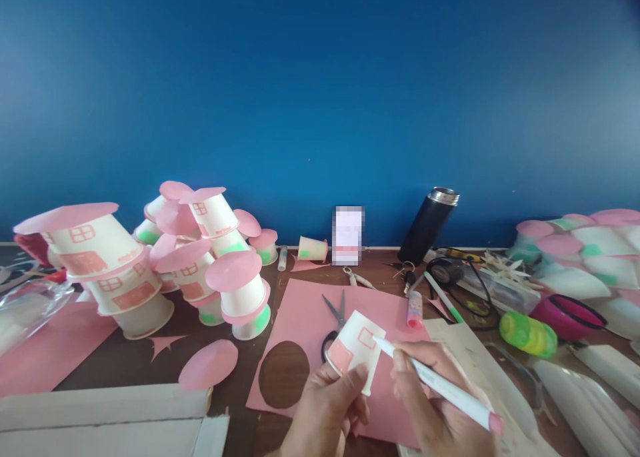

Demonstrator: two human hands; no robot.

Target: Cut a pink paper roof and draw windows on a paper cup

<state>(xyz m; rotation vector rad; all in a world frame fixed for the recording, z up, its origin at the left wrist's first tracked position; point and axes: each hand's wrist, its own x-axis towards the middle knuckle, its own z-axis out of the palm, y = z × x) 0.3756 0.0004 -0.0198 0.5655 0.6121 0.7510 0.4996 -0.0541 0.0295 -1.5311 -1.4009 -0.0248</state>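
Observation:
My left hand (333,403) grips a small white paper cup (367,360), tilted on its side. A pink filled patch and a pink square outline are drawn on the cup. In my right hand (430,393) is a white marker pen (450,387) with a pink end, its tip at the edge of the square outline. Beneath both hands lies a pink paper sheet (300,303) with a round hole cut in it. Scissors (336,320) rest on that sheet, partly hidden behind the cup. A glue stick (415,310) lies near its right edge.
Stacked paper cups (115,250) with pink paper roofs stand at the left. A pink paper oval (209,365) lies near a cardboard piece (100,413). Behind are a phone (348,235) and a black bottle (429,225). More roofed cups are bagged at right, near a yellow-green bottle (529,334).

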